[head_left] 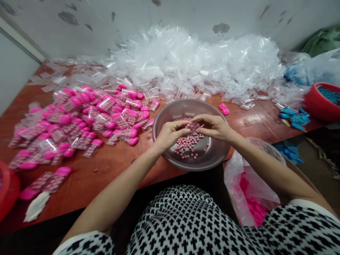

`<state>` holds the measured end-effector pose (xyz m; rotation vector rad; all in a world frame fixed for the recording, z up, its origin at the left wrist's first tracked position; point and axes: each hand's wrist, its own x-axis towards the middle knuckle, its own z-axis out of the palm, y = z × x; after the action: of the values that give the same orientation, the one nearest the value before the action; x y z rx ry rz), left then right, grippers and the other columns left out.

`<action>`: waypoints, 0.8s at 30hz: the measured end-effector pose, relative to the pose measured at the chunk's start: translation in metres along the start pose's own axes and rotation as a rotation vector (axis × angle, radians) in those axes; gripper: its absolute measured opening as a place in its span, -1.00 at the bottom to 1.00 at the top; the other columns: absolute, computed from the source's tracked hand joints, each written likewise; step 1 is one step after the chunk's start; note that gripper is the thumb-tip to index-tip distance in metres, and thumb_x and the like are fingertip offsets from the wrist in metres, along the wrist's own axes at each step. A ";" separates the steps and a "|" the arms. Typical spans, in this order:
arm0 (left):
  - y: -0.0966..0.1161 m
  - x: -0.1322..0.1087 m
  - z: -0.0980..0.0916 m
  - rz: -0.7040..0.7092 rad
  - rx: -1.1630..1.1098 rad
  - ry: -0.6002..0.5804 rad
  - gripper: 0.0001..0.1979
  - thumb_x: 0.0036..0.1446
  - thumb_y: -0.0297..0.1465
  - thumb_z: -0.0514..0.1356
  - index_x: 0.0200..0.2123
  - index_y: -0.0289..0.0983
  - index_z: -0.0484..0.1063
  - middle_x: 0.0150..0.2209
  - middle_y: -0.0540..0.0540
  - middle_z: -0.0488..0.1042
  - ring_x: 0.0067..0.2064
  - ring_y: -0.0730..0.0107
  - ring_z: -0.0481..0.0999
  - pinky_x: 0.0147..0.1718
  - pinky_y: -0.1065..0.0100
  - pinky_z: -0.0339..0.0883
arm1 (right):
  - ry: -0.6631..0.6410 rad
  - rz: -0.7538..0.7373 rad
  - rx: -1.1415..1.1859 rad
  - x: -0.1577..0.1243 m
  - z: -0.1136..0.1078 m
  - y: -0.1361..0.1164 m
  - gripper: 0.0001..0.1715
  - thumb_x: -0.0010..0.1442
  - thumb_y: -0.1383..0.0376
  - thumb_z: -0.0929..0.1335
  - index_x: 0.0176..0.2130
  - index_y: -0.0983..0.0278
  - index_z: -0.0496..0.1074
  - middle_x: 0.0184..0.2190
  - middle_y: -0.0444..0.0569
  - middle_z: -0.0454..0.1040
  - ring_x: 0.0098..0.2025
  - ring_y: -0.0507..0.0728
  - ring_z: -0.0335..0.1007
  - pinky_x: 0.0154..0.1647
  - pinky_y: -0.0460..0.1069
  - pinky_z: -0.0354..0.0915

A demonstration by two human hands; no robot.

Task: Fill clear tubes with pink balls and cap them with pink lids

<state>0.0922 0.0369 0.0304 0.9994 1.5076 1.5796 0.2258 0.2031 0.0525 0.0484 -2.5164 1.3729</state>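
Over a grey metal bowl [166, 156], both hands meet around a small clear plastic case [193, 126] with pink balls in it. My left hand [171, 134] is closed on the case's left end, thumb below and fingers above. From the other side, the curled fingers and thumb of my right hand [215, 127] close on its right end; some of the case is hidden behind them. Loose pink balls [188, 143] lie on the bottom of the bowl beneath. Left of the bowl is a large heap of filled clear cases with bright pink caps [106, 104].
Empty clear cases [186, 56] are piled along the wall. Pink caps [224, 109] lie right of the bowl, and more fill a plastic bag [236, 173] below. Blue pieces [294, 118] sit near a red basin [316, 106]. Another red container [9, 191] stands front left.
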 end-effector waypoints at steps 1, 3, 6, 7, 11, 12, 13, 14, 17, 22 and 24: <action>0.001 0.000 -0.001 -0.024 -0.009 -0.028 -0.59 -0.10 -0.21 0.39 -0.17 -0.30 0.63 -0.20 -0.16 0.64 -0.17 0.11 0.61 -0.11 0.15 0.49 | -0.045 -0.025 -0.055 0.001 -0.005 -0.001 -0.65 0.18 0.21 0.42 -0.04 0.27 0.45 -0.24 -0.05 0.55 -0.23 0.03 0.48 -0.23 -0.09 0.39; 0.002 0.001 -0.002 -0.061 -0.014 -0.065 -0.57 -0.14 -0.20 0.42 -0.20 -0.31 0.64 -0.23 -0.16 0.64 -0.18 0.11 0.61 -0.10 0.13 0.48 | -0.131 -0.035 -0.110 0.002 -0.011 -0.003 -0.69 0.17 0.22 0.43 -0.09 0.27 0.46 -0.33 -0.09 0.55 -0.31 0.01 0.47 -0.29 -0.11 0.36; 0.003 0.003 -0.004 -0.111 -0.042 -0.070 -0.54 -0.19 -0.19 0.46 -0.20 -0.32 0.64 -0.24 -0.18 0.65 -0.19 0.12 0.61 -0.07 0.11 0.48 | -0.143 0.011 -0.050 0.001 -0.010 0.000 -0.72 0.15 0.22 0.44 -0.13 0.27 0.46 -0.43 -0.15 0.53 -0.40 -0.01 0.46 -0.37 -0.12 0.35; 0.003 0.004 -0.004 -0.124 -0.055 -0.059 -0.53 -0.20 -0.20 0.47 -0.20 -0.32 0.64 -0.24 -0.18 0.65 -0.19 0.13 0.61 -0.07 0.12 0.48 | -0.111 0.033 0.000 0.000 -0.008 0.003 -0.72 0.14 0.21 0.45 -0.15 0.27 0.46 -0.45 -0.16 0.52 -0.43 -0.01 0.46 -0.39 -0.12 0.36; 0.000 0.007 -0.004 -0.177 -0.117 0.004 -0.47 -0.25 -0.18 0.50 -0.18 -0.32 0.63 -0.25 -0.17 0.65 -0.21 0.17 0.62 -0.06 0.12 0.49 | 0.082 0.132 0.246 -0.005 0.007 0.011 -0.67 0.10 0.15 0.48 -0.18 0.29 0.50 -0.52 -0.17 0.50 -0.51 0.00 0.47 -0.47 -0.11 0.41; -0.001 0.007 -0.004 -0.190 -0.129 0.014 -0.46 -0.27 -0.17 0.51 -0.18 -0.32 0.63 -0.25 -0.17 0.65 -0.21 0.17 0.62 -0.06 0.12 0.49 | 0.119 0.155 0.288 -0.006 0.009 0.013 -0.65 0.09 0.13 0.49 -0.19 0.30 0.51 -0.53 -0.17 0.50 -0.53 0.00 0.47 -0.49 -0.11 0.41; -0.001 0.007 -0.004 -0.199 -0.137 0.021 -0.45 -0.28 -0.17 0.51 -0.19 -0.32 0.64 -0.24 -0.17 0.65 -0.21 0.17 0.62 -0.06 0.12 0.50 | 0.147 0.173 0.315 -0.006 0.011 0.013 -0.63 0.07 0.11 0.50 -0.19 0.30 0.52 -0.55 -0.17 0.50 -0.54 0.00 0.48 -0.51 -0.12 0.40; -0.001 0.007 -0.003 -0.206 -0.141 0.026 -0.45 -0.30 -0.16 0.52 -0.19 -0.32 0.64 -0.24 -0.17 0.65 -0.21 0.17 0.62 -0.06 0.13 0.50 | 0.164 0.185 0.326 -0.006 0.013 0.014 -0.62 0.06 0.10 0.50 -0.20 0.31 0.52 -0.56 -0.16 0.50 -0.54 0.01 0.48 -0.53 -0.13 0.39; 0.000 0.006 -0.002 -0.242 -0.150 0.057 -0.46 -0.34 -0.20 0.54 -0.23 -0.31 0.64 -0.26 -0.15 0.65 -0.24 0.22 0.62 -0.08 0.20 0.51 | 0.172 0.203 0.352 -0.005 0.014 0.013 -0.60 0.03 0.07 0.52 -0.25 0.31 0.50 -0.57 -0.17 0.49 -0.57 -0.01 0.46 -0.57 -0.15 0.38; 0.005 0.004 -0.003 -0.282 -0.244 0.157 -0.53 -0.38 -0.28 0.56 -0.31 -0.30 0.62 -0.36 -0.09 0.63 -0.36 0.37 0.60 -0.28 0.39 0.54 | 0.181 0.218 0.379 -0.010 0.017 0.010 -0.63 0.10 0.06 0.47 -0.27 0.27 0.41 -0.55 -0.21 0.45 -0.57 -0.01 0.43 -0.52 -0.10 0.41; 0.007 0.004 -0.004 -0.228 -0.322 0.200 -0.55 -0.36 -0.29 0.56 -0.32 -0.29 0.60 -0.35 -0.07 0.63 -0.35 0.40 0.61 -0.28 0.42 0.54 | 0.156 0.154 0.181 -0.015 0.013 0.011 -0.68 0.10 0.10 0.47 -0.24 0.27 0.46 -0.45 -0.15 0.52 -0.43 0.03 0.50 -0.34 -0.04 0.45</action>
<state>0.0867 0.0386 0.0372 0.4842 1.3814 1.7233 0.2360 0.1964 0.0327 -0.2132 -2.3036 1.5949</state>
